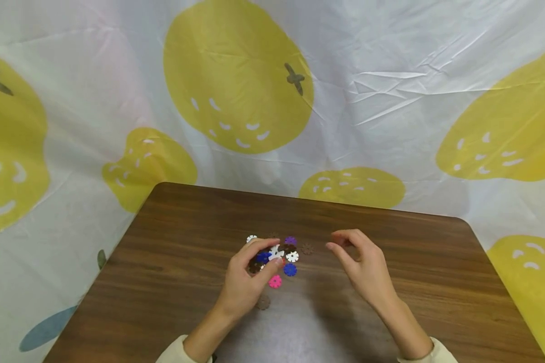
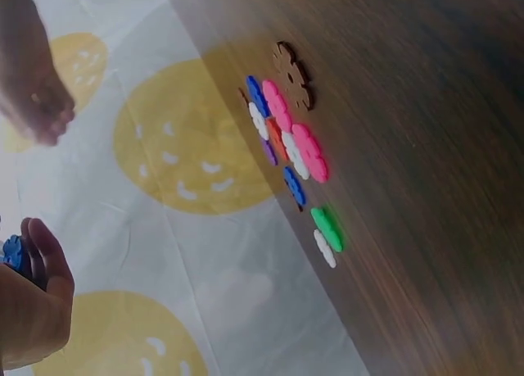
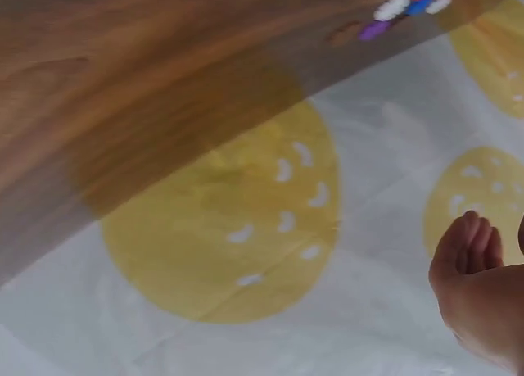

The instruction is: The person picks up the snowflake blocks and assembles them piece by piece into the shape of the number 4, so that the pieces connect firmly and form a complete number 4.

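Note:
In the head view my left hand point(image 1: 245, 277) is raised over a cluster of small notched plastic discs. Between its thumb and fingers it holds a blue notched disc point(image 1: 263, 257), with a larger-looking white disc point(image 1: 276, 252) beside it at the fingertips; whether the two are joined I cannot tell. That blue disc point(image 2: 12, 251) also shows in the left wrist view, partly hidden by the fingers. To the right, my right hand point(image 1: 365, 264) hovers above the table, fingers bent loosely, a gap between thumb and index finger, nothing visible in it.
Loose discs lie on the wooden table point(image 1: 186, 242): pink point(image 1: 275, 281), blue point(image 1: 290, 269), white point(image 1: 292, 257), purple point(image 1: 290, 240) and brown point(image 1: 263, 302). A green disc point(image 2: 327, 228) appears in the left wrist view. Behind the table hangs a patterned cloth point(image 1: 368, 126).

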